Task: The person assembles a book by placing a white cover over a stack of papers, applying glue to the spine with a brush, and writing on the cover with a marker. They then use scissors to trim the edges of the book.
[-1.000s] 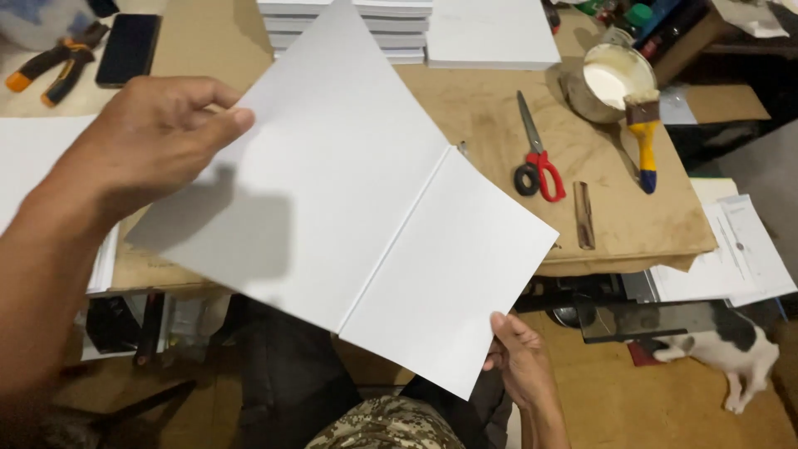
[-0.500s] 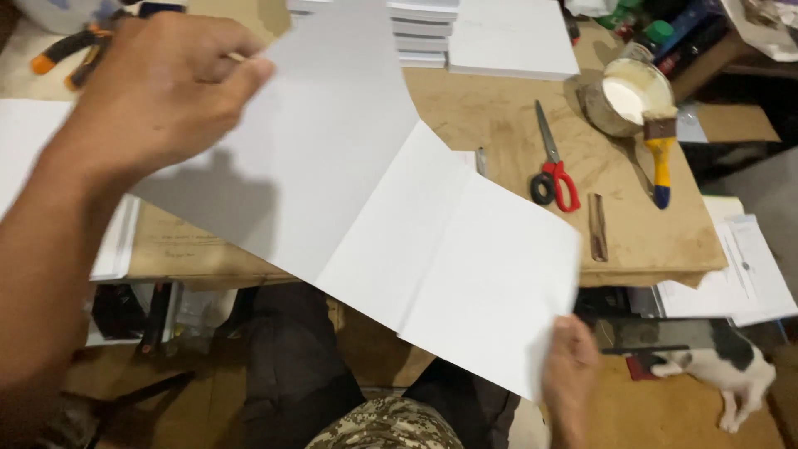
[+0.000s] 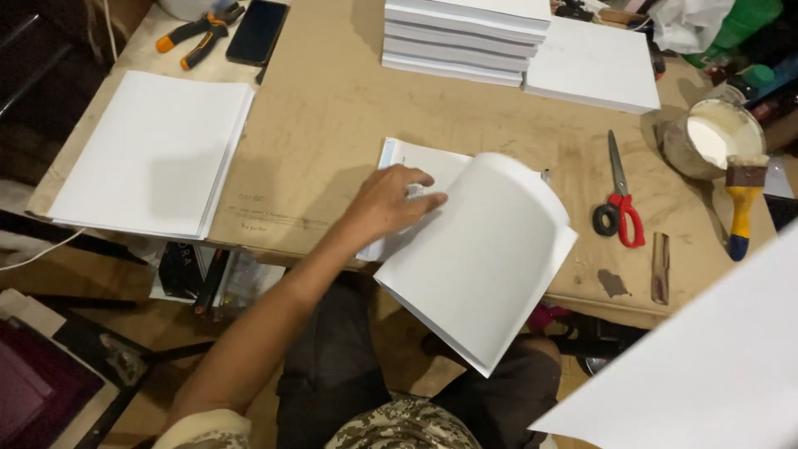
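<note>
My left hand [image 3: 391, 204] reaches over the table's front edge and presses its curled fingers on a white booklet [image 3: 482, 258]. The booklet lies open there with its top pages bowed up, and part of it hangs over the edge. A large white sheet [image 3: 706, 366] fills the lower right corner, close to the camera. What holds it is hidden. My right hand is out of view.
On the brown table [image 3: 332, 108] lie a stack of white paper [image 3: 150, 154] at the left, piled white books [image 3: 465, 37] and a flat white stack [image 3: 594, 62] at the back, red-handled scissors [image 3: 619, 208], a glue pot [image 3: 715, 137], a brush [image 3: 740, 208], a wooden stick [image 3: 659, 266], pliers [image 3: 195, 33] and a phone [image 3: 258, 32].
Both hands were holding up a large folded white sheet. Now the left hand is down on the booklet, the sheet has swung to the lower right, and the right hand has left view.
</note>
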